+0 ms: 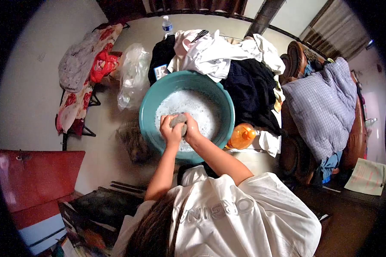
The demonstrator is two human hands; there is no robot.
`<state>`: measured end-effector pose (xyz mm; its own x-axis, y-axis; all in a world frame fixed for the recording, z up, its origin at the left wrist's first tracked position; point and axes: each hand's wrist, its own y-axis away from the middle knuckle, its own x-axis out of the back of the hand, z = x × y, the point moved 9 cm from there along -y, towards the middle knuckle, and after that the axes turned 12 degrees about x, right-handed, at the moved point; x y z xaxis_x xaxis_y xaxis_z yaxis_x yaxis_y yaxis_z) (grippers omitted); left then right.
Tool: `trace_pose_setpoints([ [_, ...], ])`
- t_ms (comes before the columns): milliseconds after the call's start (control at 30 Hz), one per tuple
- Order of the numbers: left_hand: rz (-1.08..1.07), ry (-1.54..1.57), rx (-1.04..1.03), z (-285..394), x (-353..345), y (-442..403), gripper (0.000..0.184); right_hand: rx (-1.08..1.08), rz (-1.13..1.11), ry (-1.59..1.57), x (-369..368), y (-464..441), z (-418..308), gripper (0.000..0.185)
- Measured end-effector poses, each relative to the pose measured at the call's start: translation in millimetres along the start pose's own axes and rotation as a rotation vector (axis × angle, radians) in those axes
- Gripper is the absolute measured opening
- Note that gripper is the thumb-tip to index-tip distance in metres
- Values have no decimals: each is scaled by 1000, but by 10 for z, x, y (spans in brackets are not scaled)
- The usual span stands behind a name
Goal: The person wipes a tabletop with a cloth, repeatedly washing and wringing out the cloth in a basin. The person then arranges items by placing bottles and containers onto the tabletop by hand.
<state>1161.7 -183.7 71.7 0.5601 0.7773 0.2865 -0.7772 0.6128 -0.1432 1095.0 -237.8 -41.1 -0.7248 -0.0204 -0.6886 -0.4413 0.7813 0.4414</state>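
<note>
Over the near half of a green basin [230,107], my left hand [170,132] and my right hand [192,127] are closed around a bunched grey-brown wet-looking cloth [178,120]. The hands press together from either side, so part of the cloth is hidden by fingers; what kind of cloth it is I cannot make out. White suds [188,103] float on the water below. Just right of the basin rests an orange plastic bottle [243,136].
White clothes [214,53] and dark clothes [251,88] are heaped behind the basin. A clear plastic bag [133,77] is to the left, a water bottle [167,25] at the back. A quilted bundle [324,107] covers a chair at right; a red cabinet [40,180] stands left.
</note>
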Motion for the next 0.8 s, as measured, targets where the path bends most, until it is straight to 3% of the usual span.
trace_pose_setpoints([
  [100,-15,111,164,-337,24,-66,25,-8,14,-3,-75,160,-111,30],
  [133,-16,271,326,-564,19,-87,30,-22,-89,10,-124,161,-106,44],
  [233,85,379,432,-582,135,-64,42,-226,5,131,-34,380,-174,68],
  [267,72,336,386,-482,147,-73,46,-321,-35,88,42,357,-70,88],
  [300,59,294,339,-394,162,-72,49,-419,-65,-9,82,385,-17,91],
  [367,17,232,224,-218,104,-32,56,-395,-109,-98,-32,513,-178,90],
  [500,-242,89,-80,149,-158,165,71,-139,-342,-29,22,405,-400,64],
  [567,-397,167,-140,343,-344,272,71,68,-173,-46,116,555,-820,51],
  [633,-595,221,-195,535,-573,402,71,265,-43,-68,301,753,-1202,51],
  [700,-727,223,-310,731,-805,563,72,453,-132,-206,617,830,-1437,55],
  [800,-1042,501,-158,1032,-1270,924,70,772,23,-201,897,1502,-2016,58],
])
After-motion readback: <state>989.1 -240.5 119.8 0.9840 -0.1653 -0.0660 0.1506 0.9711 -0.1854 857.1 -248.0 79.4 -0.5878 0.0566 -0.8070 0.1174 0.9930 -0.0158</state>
